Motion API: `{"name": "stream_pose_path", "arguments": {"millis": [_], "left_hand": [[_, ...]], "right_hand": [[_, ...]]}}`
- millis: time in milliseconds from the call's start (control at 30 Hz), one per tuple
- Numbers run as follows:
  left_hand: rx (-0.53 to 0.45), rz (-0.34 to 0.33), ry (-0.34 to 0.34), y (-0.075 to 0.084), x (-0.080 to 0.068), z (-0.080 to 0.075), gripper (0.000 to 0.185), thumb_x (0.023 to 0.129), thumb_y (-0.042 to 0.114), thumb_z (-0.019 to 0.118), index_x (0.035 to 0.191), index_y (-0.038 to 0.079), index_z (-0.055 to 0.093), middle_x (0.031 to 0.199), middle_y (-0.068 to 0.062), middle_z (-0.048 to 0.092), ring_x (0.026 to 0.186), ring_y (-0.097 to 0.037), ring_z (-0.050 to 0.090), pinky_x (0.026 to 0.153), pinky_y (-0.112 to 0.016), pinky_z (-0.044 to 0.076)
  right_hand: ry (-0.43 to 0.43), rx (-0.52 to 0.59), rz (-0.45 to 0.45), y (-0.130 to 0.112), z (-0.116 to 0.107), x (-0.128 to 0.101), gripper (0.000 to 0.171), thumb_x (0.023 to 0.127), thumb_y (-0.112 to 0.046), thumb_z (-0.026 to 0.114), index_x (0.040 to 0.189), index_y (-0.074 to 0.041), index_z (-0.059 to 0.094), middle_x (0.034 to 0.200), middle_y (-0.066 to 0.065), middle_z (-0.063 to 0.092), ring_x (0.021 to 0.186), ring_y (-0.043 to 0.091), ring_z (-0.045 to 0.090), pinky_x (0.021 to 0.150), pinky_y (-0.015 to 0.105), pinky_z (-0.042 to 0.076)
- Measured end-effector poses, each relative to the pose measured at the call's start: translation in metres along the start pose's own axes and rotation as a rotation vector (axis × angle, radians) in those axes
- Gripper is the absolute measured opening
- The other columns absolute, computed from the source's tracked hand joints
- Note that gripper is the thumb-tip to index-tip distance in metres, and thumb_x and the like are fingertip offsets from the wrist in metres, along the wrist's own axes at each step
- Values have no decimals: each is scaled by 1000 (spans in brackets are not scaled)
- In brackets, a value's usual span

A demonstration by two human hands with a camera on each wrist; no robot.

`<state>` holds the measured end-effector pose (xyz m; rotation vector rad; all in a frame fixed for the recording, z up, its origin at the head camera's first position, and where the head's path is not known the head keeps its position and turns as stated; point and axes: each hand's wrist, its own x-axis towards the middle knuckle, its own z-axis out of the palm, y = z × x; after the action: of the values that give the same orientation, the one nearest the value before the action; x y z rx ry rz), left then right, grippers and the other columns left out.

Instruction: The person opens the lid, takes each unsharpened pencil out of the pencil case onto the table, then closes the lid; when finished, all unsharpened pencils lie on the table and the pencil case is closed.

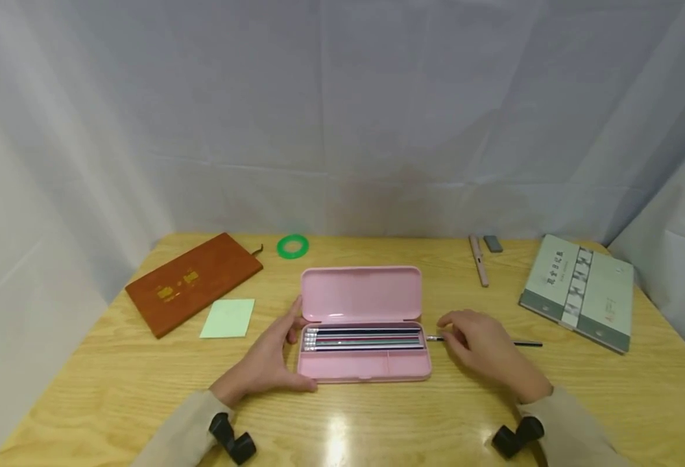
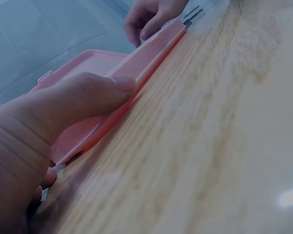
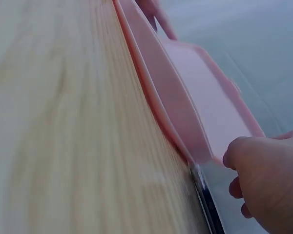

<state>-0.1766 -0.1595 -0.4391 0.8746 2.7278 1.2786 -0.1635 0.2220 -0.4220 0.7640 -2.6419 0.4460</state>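
A pink pencil case [image 1: 366,370] lies with its lid up, holding a row of several pencils [image 1: 366,339] in its rear compartment. My left hand [image 1: 272,353] grips the case's left end, thumb on the front edge and fingers round towards the back. Just right of the case, a dark pencil [image 1: 527,344] lies on the table, passing beneath my right hand [image 1: 477,340]. In the right wrist view that right hand [image 3: 268,178] has loosely bent fingers beside the pencil [image 3: 207,202], with nothing visibly held between them.
Towards the left lie a brown notebook [image 1: 193,282], pale green sticky notes [image 1: 228,318] and a green tape ring [image 1: 282,247]. At the back right are a pinkish pen [image 1: 479,261] and a grey eraser [image 1: 493,244]. A grey-green notebook [image 1: 602,292] lies at the far right.
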Motion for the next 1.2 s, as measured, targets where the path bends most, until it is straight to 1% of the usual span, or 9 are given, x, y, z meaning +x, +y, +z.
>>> {"name": "stream_pose_path", "arguments": {"millis": [100,167,267,367,500,633,933,1067,1200], "left_hand": [[-5,-5,1,1,0,0,140,49,43,94,156,10,9,112,0,54,91,-13,42,79,-23,38],[-9,-8,0,1,0,0,140,49,43,94,155,10,9,112,0,54,91,-14,42,79,-23,38],[-8,-11,-2,1,0,0,139,49,42,94,156,10,10,112,0,55,91,-14,42,80,-23,38],[-7,-12,0,0,1,1,140,48,41,94,156,10,10,112,1,56,90,-13,43,81,-24,38],[-7,-12,2,0,1,1,139,48,40,95,155,10,11,113,0,55,90,-13,43,81,-24,38],[-10,-2,5,-1,0,1,138,48,37,95,155,9,12,115,0,56,90,-13,43,80,-24,39],[-2,19,13,-3,0,1,138,48,38,94,155,9,12,114,0,57,88,-12,43,81,-24,39],[1,15,11,-2,0,1,138,48,37,95,155,9,12,114,0,56,89,-12,43,81,-25,39],[2,5,7,-2,-1,0,139,48,37,95,155,9,11,115,0,56,90,-12,42,82,-25,39]], "right_hand": [[81,-37,-134,-11,12,16,13,80,-13,75,91,-11,69,70,-8,56,63,3,46,64,31,46],[91,-24,-199,-18,17,24,13,79,-14,76,91,-11,70,74,-5,61,66,6,51,68,34,49],[60,8,-230,-27,22,34,12,80,-16,76,90,-11,71,80,-3,67,72,10,59,72,35,51],[-12,37,-207,-33,24,41,10,83,-19,75,89,-12,72,81,-3,69,72,8,60,70,32,51],[-70,79,-172,-37,26,49,11,81,-23,77,84,-12,73,72,-7,64,61,2,50,59,23,44],[-62,103,-182,-38,31,53,12,78,-23,79,79,-14,71,67,-9,61,57,0,44,56,20,38],[-98,149,-155,-44,30,55,8,83,-19,75,89,-13,75,68,-8,62,56,-1,41,56,18,36],[-20,134,-142,-39,24,47,7,81,-15,76,87,-13,73,66,-9,56,58,0,39,57,19,35],[79,140,-104,-22,12,23,10,79,-9,77,86,-14,72,65,-12,50,58,-2,36,55,19,34]]}}
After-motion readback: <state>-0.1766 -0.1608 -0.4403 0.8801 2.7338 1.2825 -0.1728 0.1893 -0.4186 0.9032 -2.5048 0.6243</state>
